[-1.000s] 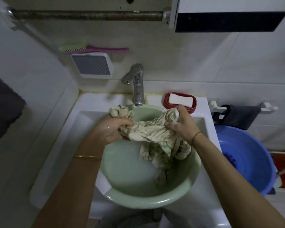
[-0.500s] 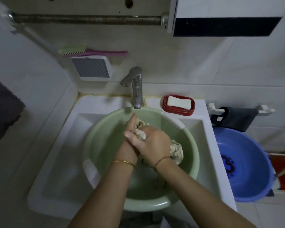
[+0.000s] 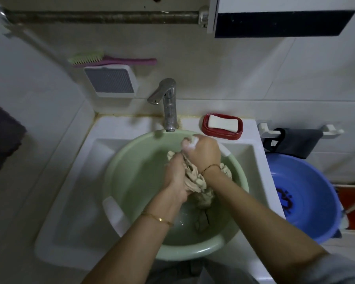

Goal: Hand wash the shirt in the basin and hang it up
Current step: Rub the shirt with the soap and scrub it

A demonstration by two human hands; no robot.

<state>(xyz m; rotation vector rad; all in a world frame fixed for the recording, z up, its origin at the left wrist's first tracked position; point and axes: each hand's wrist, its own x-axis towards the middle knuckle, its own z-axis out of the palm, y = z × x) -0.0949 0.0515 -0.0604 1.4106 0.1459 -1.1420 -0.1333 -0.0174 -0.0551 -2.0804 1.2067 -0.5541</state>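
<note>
A person's two bare arms reach down into a pale green basin [image 3: 131, 181] that sits inside a white sink [image 3: 74, 191]. Both hands are clenched around a bunched, wet, cream-coloured shirt [image 3: 195, 179] held over the middle of the basin. The left hand [image 3: 175, 177] grips the near side of the bundle, fingers curled into the cloth; the right hand [image 3: 202, 152] grips the far end, with soap suds on its knuckles. The shirt's lower end trails into cloudy water at the basin's bottom. A metal tap [image 3: 167, 103] stands behind the basin. Right of the tap, a white bar of soap [image 3: 222, 123] lies in a red soap dish [image 3: 221, 133]. A blue tub [image 3: 316, 201] sits right of the sink.
</note>
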